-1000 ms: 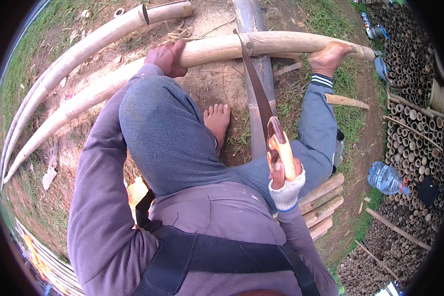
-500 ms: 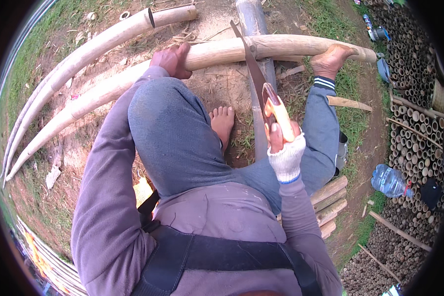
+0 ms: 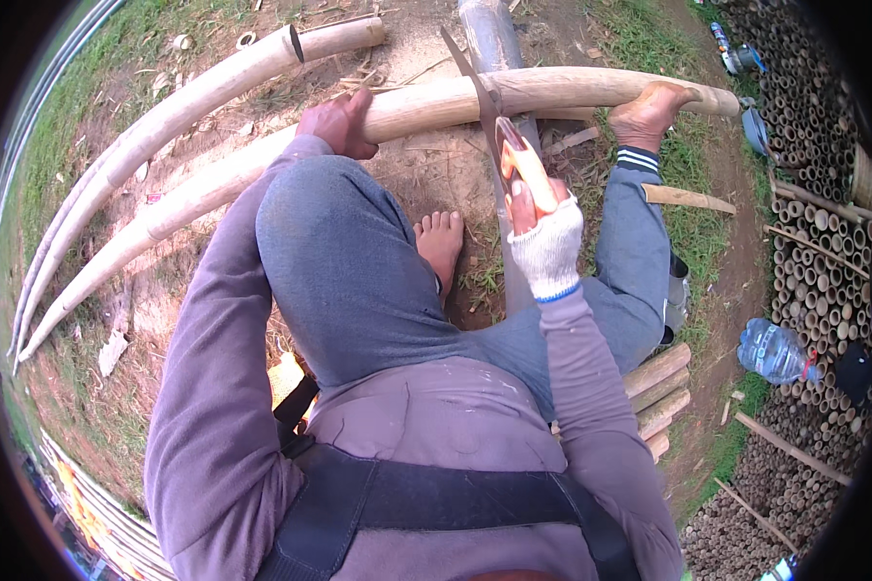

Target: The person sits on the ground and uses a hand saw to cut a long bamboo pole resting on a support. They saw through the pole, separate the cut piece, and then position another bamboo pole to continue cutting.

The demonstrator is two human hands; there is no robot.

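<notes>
Now the saw has pushed forward: right hand [image 3: 543, 232] in a white fingerless glove, fingers clenched on the orange-handled handsaw [image 3: 489, 116], blade across the pale long bamboo pole [image 3: 552, 92]. Left hand [image 3: 337, 124] still grips the pole, bare foot [image 3: 654, 111] pins it; cut looks partway.

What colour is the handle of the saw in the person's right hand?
Orange: the saw handle shows best in the head view, gripped by the right hand in a white fingerless glove.

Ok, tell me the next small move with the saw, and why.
Probably push the saw forward through its stroke: its blade sits across the bamboo pole, the right hand is drawn back on the handle, and the left hand steadies the pole.
</notes>
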